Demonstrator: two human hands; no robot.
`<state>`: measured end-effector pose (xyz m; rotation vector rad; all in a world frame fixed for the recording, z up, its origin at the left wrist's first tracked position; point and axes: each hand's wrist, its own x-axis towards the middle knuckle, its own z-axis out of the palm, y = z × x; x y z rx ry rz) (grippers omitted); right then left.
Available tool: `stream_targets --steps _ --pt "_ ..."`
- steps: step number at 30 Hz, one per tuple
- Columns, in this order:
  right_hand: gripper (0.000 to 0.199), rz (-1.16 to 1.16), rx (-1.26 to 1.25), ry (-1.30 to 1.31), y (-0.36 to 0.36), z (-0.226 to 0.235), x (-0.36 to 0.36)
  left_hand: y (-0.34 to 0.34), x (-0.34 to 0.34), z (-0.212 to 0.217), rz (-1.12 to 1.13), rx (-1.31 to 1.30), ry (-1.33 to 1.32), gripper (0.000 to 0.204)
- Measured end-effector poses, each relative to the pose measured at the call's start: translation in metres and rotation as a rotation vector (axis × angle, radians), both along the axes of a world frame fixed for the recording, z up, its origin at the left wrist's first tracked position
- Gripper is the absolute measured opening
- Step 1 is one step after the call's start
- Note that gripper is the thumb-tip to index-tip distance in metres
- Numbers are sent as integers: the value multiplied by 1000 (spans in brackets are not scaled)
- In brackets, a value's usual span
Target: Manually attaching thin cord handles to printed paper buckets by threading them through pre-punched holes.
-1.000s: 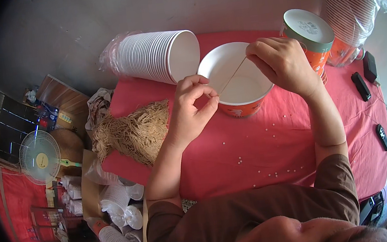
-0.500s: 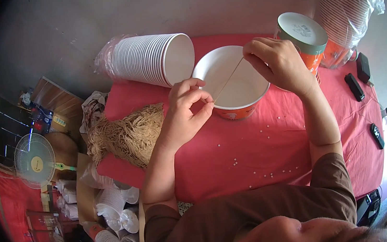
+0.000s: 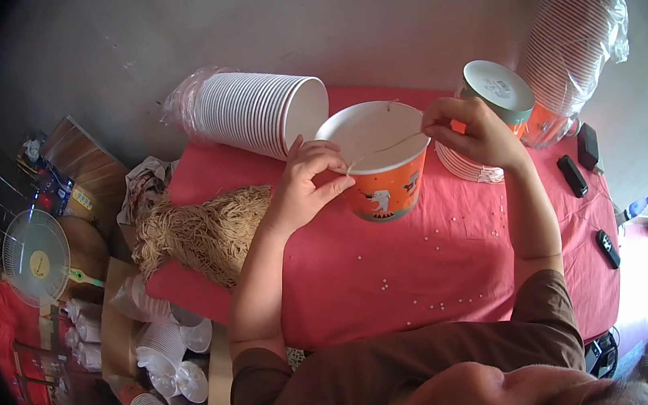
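One thin cord [image 3: 394, 146] over orange bucket [image 3: 405, 172], right end hidden by fingers [image 3: 442, 113]

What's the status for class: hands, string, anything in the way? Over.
Left hand and right hand each pinching tan string. String over mouth of upright orange bucket. White bits on red cloth, clear of string.

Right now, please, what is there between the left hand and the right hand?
In the head view, a thin tan string runs between left hand and right hand, across the orange bucket's mouth.
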<state>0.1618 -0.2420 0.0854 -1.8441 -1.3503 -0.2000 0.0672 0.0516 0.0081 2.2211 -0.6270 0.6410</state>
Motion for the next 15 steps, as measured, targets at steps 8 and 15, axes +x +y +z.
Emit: stream_targets --steps 8,15 --pt "22 115 -148 78 -24 -5 -13 -3 3 -5 15 -289 94 21" --pt "58 115 -155 -226 -27 -12 -41 -10 5 -14 -46 -686 340 29"
